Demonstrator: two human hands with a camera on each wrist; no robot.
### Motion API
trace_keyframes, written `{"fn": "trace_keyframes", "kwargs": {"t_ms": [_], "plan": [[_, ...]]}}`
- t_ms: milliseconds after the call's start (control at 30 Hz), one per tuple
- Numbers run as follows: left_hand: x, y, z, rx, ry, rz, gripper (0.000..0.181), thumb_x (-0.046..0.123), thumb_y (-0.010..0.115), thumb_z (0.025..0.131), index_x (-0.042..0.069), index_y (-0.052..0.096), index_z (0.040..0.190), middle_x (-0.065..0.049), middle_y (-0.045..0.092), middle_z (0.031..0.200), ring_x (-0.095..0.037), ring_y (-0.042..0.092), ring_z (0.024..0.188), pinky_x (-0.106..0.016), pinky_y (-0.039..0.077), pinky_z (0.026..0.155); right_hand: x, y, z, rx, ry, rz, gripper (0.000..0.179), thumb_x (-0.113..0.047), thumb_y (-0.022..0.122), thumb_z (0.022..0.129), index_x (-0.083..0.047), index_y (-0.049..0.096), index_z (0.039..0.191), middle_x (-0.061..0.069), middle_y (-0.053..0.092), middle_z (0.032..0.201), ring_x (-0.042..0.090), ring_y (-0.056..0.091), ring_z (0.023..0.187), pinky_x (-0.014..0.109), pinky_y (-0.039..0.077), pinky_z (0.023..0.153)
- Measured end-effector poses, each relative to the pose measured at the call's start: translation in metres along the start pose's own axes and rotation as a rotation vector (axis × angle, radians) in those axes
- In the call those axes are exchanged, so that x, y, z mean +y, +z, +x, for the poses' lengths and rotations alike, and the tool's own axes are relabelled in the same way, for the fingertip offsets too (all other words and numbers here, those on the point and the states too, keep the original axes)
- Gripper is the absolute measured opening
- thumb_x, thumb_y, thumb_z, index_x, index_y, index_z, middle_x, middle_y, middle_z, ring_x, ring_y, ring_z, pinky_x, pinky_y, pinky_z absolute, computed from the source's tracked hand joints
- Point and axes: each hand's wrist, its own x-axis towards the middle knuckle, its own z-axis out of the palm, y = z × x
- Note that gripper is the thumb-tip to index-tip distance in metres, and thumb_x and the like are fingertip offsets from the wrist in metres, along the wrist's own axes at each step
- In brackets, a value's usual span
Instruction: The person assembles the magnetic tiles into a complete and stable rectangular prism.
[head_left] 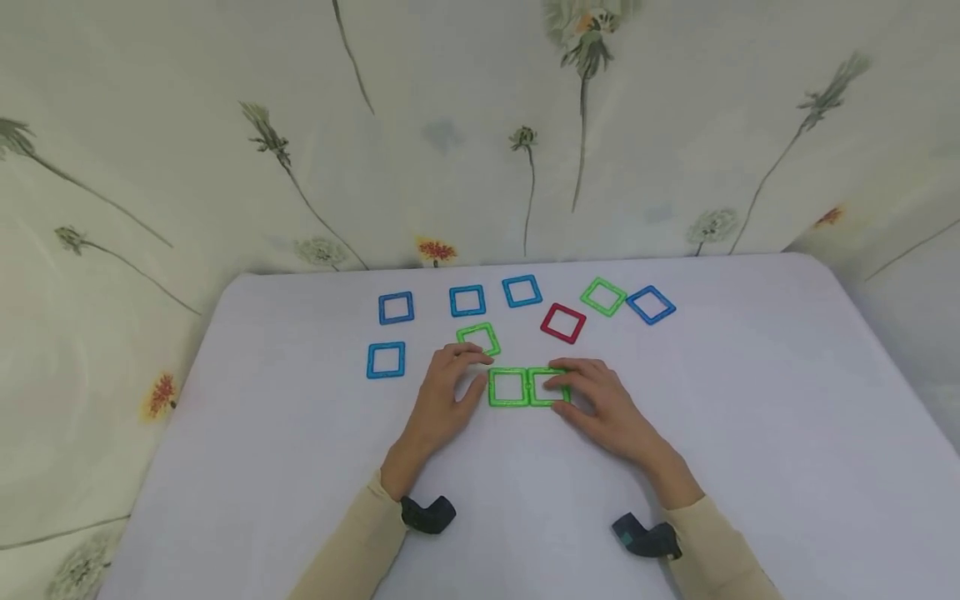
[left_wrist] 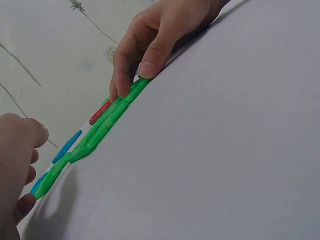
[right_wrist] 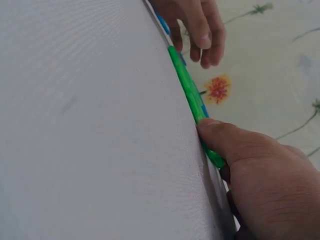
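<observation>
Two green square frame tiles lie flat and side by side, the left tile [head_left: 492, 388] touching the right tile [head_left: 540, 403]. My right hand [head_left: 606, 407] holds the right tile, thumb at its near edge and fingers over its far edge and opening. Its thumb [right_wrist: 222, 134] presses the green rim in the right wrist view. My left hand [head_left: 441, 402] is just left of the pair, fingers loosely bent with nothing between them. Beyond its fingertips lies another green square [head_left: 494, 338], partly hidden by them.
Farther back lie a red square [head_left: 548, 317], a green square [head_left: 589, 287] and several blue squares, one [head_left: 663, 295] at the right end and another [head_left: 370, 361] left of my left hand. The white table [head_left: 300, 417] meets a flower-patterned cloth [head_left: 450, 192] behind.
</observation>
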Motion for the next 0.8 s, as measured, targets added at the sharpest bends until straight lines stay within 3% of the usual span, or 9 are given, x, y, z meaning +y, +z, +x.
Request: {"fn": "trace_keyframes", "kwargs": {"t_ms": [167,300,633,800], "plan": [[-0.004,0.000,0.005,0.045,-0.028,0.020,0.027,0.017,0.061,0.090,0.019,0.062,0.117,0.000,0.053,0.127,-0.016,0.042,0.125,-0.039,0.037,0.105,0.001,0.000,0.000,0.000,0.017,0.001,0.029,-0.022,0.069,0.086,-0.028,0.063,0.114,-0.004,0.048,0.139,0.016,0.036,0.129,0.045,0.032,0.101],[-0.008,0.001,0.012,0.049,-0.044,0.089,0.034,0.018,0.063,0.089,0.017,0.058,0.122,-0.004,0.050,0.130,-0.021,0.042,0.124,-0.044,0.037,0.102,0.003,0.000,0.000,-0.006,0.031,0.008,0.027,-0.023,0.069,0.086,-0.029,0.063,0.112,-0.006,0.047,0.140,0.015,0.035,0.130,0.046,0.032,0.102],[-0.023,-0.003,0.029,-0.012,-0.067,0.172,0.048,0.027,0.069,0.085,0.020,0.054,0.129,-0.004,0.046,0.138,-0.023,0.038,0.131,-0.047,0.035,0.105,0.001,0.003,0.001,-0.004,0.023,0.017,0.026,-0.024,0.068,0.087,-0.030,0.063,0.112,-0.006,0.048,0.140,0.015,0.035,0.130,0.047,0.034,0.102],[-0.021,-0.004,0.030,-0.044,-0.066,0.179,0.054,0.031,0.071,0.084,0.023,0.051,0.133,-0.001,0.047,0.141,-0.022,0.038,0.134,-0.047,0.035,0.105,0.000,0.001,-0.001,0.011,0.027,-0.005,0.026,-0.023,0.069,0.086,-0.030,0.063,0.110,-0.006,0.049,0.139,0.015,0.036,0.129,0.046,0.035,0.101]]}}
